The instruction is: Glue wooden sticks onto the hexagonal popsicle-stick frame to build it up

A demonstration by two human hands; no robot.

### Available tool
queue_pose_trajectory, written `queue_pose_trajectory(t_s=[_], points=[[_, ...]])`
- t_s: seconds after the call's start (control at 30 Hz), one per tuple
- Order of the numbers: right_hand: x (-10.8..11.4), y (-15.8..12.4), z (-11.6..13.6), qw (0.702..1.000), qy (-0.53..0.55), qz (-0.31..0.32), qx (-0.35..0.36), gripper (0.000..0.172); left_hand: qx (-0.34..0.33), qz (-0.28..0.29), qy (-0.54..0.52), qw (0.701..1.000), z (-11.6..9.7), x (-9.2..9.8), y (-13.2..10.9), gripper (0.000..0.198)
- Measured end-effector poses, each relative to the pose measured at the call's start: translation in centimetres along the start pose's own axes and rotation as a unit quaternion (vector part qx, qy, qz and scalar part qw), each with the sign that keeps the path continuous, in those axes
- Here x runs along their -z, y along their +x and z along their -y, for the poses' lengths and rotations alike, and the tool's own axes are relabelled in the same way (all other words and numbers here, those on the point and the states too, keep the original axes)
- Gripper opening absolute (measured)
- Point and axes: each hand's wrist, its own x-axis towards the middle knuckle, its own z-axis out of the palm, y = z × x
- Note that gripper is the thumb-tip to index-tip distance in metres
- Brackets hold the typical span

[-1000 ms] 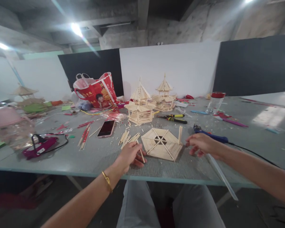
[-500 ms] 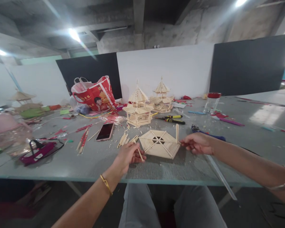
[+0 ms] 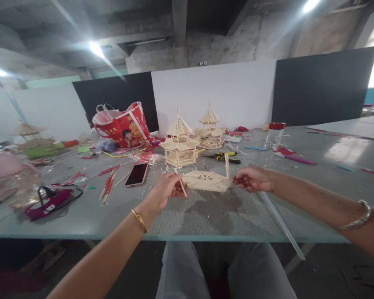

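Observation:
A flat hexagonal panel of pale wooden sticks [image 3: 207,181] hangs just above the grey table [image 3: 205,216], with one stick standing upright at its right corner. My right hand [image 3: 252,179] pinches the panel's right edge. My left hand [image 3: 167,189] is closed on a single short wooden stick [image 3: 180,185] and touches the panel's left edge. Behind stand two finished stick pagodas [image 3: 180,141] [image 3: 209,127].
A phone [image 3: 136,174] and loose red and pale sticks [image 3: 109,182] lie to the left. A red bag [image 3: 121,125], yellow-handled tools [image 3: 226,156], a red-lidded jar [image 3: 274,134], a purple device with cable [image 3: 50,198] and a clear glue stick [image 3: 280,224] lie around.
The hexagonal panel, lying flat on the table before, is now lifted off it between both hands. My view has tilted upward slightly.

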Motion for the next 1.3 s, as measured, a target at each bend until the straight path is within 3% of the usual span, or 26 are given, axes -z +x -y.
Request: queue_pose_trajectory(t_s=[0.4,0.83,1.03,1.3], points=[[1.0,0.7,2.0,0.999,-0.028,0.017,-0.007,0.014,0.007,0.048,0.036,0.998,-2.7,-0.3,1.0,0.018],[0.8,0.4,3.3,0.998,-0.058,0.019,0.005,0.016,0.004,0.037,0.049,0.998,-4.1,-0.1,1.3,0.023],[0.2,0.3,3.1,0.999,-0.052,0.01,0.005,0.019,0.017,0.029,0.046,0.998,-3.0,0.3,1.3,0.019],[0.1,1.5,0.2,0.999,-0.036,0.021,-0.01,0.015,0.046,0.047,0.047,0.997,0.3,0.4,0.6,0.019]])
